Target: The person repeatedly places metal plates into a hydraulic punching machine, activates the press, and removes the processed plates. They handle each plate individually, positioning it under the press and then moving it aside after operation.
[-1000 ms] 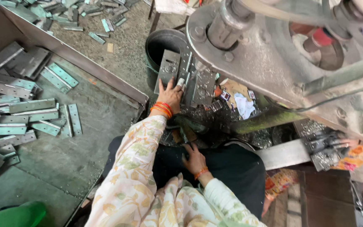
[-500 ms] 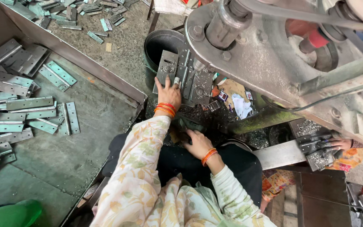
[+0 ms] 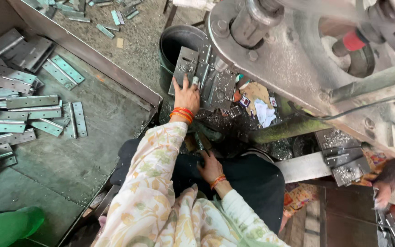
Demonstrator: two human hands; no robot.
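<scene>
My left hand [image 3: 186, 97], with orange bangles at the wrist, reaches forward and lies with spread fingers on the lower edge of a grey hinge plate [image 3: 186, 64]. That plate leans on a stack of similar plates [image 3: 216, 84] under the press. My right hand [image 3: 211, 167], also with orange bangles, sits low over my dark lap. Its fingers curl toward a dark object [image 3: 198, 142] that I cannot make out.
A large grey press machine [image 3: 298, 59] fills the upper right. A black bucket [image 3: 174, 39] stands behind the plates. A metal tray [image 3: 92, 119] on the left holds several hinge plates [image 3: 33, 103]. Another person's hand [image 3: 382, 194] is at the right edge.
My right hand rose toward the press half a second ago and has dropped back over my lap. My left hand has stayed on the plates.
</scene>
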